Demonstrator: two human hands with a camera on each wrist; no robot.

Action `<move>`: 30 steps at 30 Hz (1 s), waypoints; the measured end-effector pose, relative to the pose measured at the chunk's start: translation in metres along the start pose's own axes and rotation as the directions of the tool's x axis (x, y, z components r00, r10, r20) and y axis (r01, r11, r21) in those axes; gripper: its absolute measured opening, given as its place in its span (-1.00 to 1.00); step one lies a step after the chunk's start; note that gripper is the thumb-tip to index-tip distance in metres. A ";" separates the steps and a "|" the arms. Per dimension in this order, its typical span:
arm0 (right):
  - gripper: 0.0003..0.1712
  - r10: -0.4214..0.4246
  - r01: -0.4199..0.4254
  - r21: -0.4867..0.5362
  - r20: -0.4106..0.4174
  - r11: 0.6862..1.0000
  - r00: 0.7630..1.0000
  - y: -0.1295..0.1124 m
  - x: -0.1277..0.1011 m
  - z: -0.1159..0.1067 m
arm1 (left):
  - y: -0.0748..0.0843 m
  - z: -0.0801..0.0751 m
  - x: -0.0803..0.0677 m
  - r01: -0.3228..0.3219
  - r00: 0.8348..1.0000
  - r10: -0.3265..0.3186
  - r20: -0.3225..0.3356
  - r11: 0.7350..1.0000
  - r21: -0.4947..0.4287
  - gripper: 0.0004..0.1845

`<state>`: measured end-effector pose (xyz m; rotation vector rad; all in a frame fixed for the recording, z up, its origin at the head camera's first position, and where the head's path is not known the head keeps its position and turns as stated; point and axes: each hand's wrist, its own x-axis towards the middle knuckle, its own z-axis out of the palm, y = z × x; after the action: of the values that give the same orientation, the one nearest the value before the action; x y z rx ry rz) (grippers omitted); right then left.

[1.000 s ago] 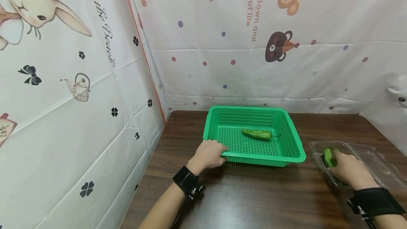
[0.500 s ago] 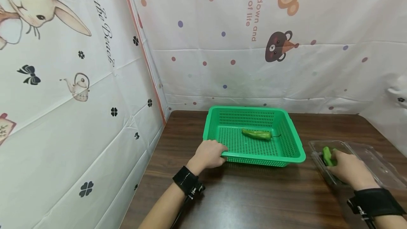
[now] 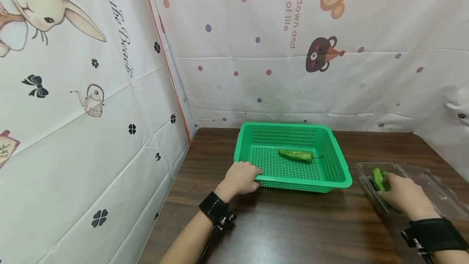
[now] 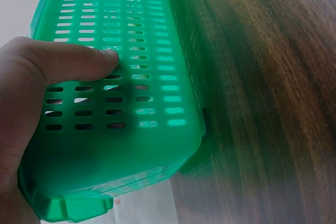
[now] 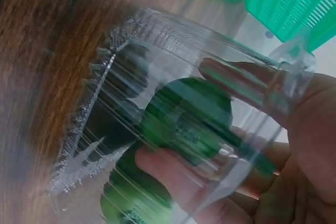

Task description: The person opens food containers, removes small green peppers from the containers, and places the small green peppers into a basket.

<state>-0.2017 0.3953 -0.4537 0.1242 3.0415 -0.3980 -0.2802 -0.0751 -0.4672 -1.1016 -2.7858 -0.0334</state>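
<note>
Head view: left hand (image 3: 239, 177) grips basket (image 3: 338, 168) near-left corner, thumb pressed on slotted wall; basket light, stiff plastic, steady on table (image 3: 278, 223). One pepper (image 3: 295, 155) lies inside. Right hand (image 3: 401, 194) curled round second pepper (image 3: 377, 179) in clear tray (image 3: 436, 184). Pepper likely light, firm, smooth-skinned, slippery; best held round mid-body. Tray flimsy.

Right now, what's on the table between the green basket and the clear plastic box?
Nothing: the head view shows only bare dark wooden table between green plastic basket and clear plastic box.
</note>
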 end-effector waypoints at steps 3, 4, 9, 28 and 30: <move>-0.43 -0.016 0.016 -0.003 -0.019 1.000 1.000 0.001 0.000 -0.001 | 0.000 0.000 0.000 0.001 1.000 -0.001 0.001 1.000 -0.006 -0.86; -0.42 -0.021 0.021 -0.005 -0.026 1.000 0.999 0.001 0.000 -0.001 | 0.000 -0.001 0.000 0.001 1.000 -0.001 0.000 1.000 -0.007 -0.87; -0.42 -0.023 0.023 -0.004 -0.032 1.000 0.999 0.000 -0.002 -0.004 | 0.001 -0.001 0.000 0.003 1.000 -0.003 -0.001 1.000 -0.010 -0.87; -0.34 0.015 -0.015 0.009 -0.045 1.000 0.999 -0.009 -0.008 -0.012 | 0.002 0.001 0.000 0.007 1.000 -0.007 -0.007 1.000 -0.016 -0.84; -0.34 0.013 -0.013 0.010 -0.056 1.000 0.998 -0.010 -0.009 -0.013 | 0.002 0.001 0.000 0.009 1.000 -0.009 -0.009 1.000 -0.015 -0.85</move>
<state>-0.1944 0.3885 -0.4381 0.1582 3.0926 -0.4147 -0.2789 -0.0742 -0.4682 -1.0896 -2.7876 -0.0601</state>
